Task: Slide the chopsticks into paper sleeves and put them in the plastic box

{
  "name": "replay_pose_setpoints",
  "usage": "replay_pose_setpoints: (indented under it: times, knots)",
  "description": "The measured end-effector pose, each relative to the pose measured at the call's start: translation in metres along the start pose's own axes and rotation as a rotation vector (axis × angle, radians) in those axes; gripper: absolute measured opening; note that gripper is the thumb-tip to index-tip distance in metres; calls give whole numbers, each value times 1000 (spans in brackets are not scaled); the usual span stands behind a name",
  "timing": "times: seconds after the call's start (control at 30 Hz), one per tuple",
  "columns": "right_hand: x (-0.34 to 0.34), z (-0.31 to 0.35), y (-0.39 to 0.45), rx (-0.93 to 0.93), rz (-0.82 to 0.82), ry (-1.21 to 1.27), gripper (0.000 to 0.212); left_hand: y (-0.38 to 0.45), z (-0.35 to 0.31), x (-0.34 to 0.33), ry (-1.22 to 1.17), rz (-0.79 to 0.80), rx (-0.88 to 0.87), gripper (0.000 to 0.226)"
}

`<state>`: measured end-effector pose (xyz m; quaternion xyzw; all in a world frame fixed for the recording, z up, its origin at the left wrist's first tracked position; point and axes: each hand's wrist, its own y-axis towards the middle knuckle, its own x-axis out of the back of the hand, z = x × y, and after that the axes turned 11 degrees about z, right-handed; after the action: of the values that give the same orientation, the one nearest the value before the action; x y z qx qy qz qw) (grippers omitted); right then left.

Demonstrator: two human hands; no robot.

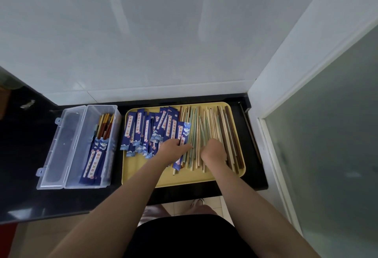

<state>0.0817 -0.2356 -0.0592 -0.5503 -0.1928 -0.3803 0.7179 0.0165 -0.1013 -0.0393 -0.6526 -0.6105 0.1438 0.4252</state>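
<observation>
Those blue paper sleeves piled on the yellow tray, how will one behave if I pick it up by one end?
The blue paper sleeves look thin and flat, so one probably bends or droops when held by an end. They seem very light and lie overlapped, so lifting one may drag its neighbours across the yellow tray. Being flat, they should not roll, unlike the loose chopsticks beside them.

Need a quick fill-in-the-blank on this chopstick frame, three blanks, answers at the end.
1. The loose chopsticks and blue sleeves lie on a ____ tray.
2. The plastic box stands to the tray's ____.
3. The box's lid is ____.

Missing words: yellow; left; open
</observation>
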Motion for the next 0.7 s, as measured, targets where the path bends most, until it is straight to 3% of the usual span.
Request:
replay_pose_setpoints:
  times: [0.17,0.33,0.43,0.47,0.57,0.7]
  knots:
    - [8,-6,1,32,3,69,16,-3,1,1,-49,-13,-8,39]
    - [39,-6,-6,245,-5,252,24,-1,-1,0,-198,-55,-48,19]
    - [66,1,-16,338,-15,337,30,-7,-11,-1,-317,-37,-117,29]
    - [74,3,-18,365,-22,370,28,-9,-14,-1,-343,-22,-141,38]
    - [93,11,-22,424,-62,494,13,-13,-19,1,-415,16,-189,28]
    - [117,17,-29,477,-77,772,8,-15,-20,4,-550,120,-198,34]
